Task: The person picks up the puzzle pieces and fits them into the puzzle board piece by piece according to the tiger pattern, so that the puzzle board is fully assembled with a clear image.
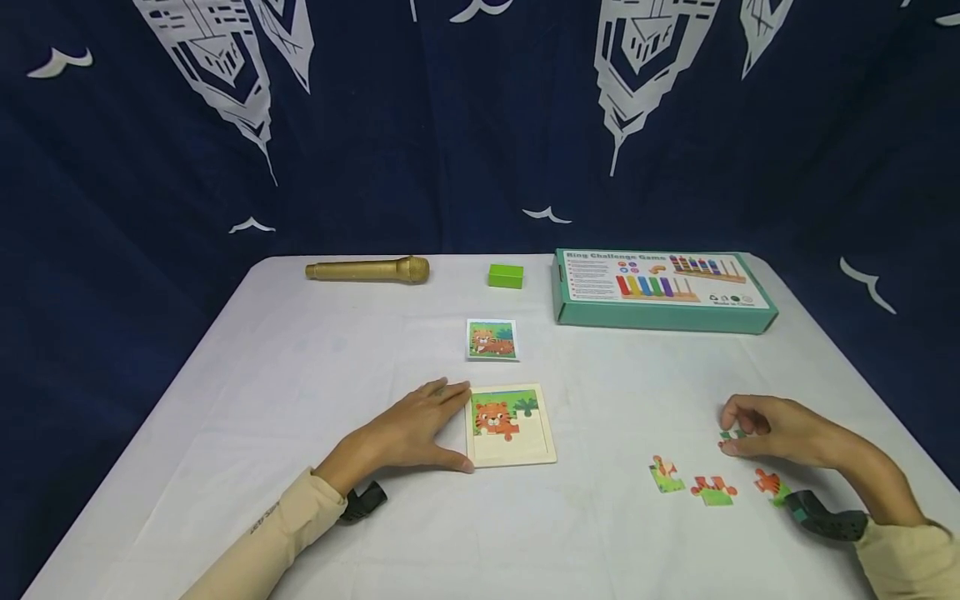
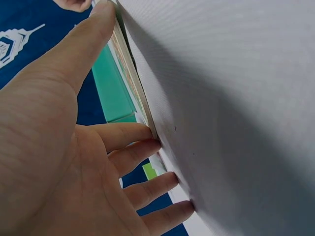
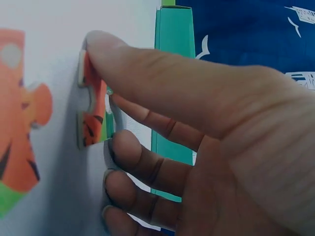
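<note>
Puzzle board (image 1: 517, 450) seems mid-filling: spread left hand (image 1: 417, 429) touches its edge, right hand (image 1: 787, 429) pinches 1 piece (image 3: 92, 129), likely needing carrying over.

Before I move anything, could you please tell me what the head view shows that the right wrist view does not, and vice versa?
Only the head view shows the left hand touching the puzzle board, the picture card beyond it and the gold microphone.

Only the right wrist view shows the palm side of the right hand and the pale cut edge of the puzzle piece it pinches.

Both show that hand and piece, the green box, a loose orange piece, the white tablecloth and the blue curtain.
</note>
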Tool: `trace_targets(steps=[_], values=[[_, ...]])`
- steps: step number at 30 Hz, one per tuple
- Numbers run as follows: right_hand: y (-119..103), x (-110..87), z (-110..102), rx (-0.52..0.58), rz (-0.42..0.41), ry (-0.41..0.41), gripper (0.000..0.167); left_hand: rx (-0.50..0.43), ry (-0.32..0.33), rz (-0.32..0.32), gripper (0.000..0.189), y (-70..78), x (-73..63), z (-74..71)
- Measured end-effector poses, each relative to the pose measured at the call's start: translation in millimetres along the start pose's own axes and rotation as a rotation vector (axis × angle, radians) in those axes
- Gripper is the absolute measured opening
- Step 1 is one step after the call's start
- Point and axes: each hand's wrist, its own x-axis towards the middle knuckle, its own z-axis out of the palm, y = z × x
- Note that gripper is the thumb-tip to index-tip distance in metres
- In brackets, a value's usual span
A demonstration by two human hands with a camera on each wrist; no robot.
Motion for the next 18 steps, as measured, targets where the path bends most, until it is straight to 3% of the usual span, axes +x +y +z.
trace_targets(steps=[18], values=[[-1.7, 3.7, 3.4, 0.020, -0.001, 0.058, 0.024, 0.013, -0.008, -0.002, 0.104, 2.2, 0.1, -2.3]])
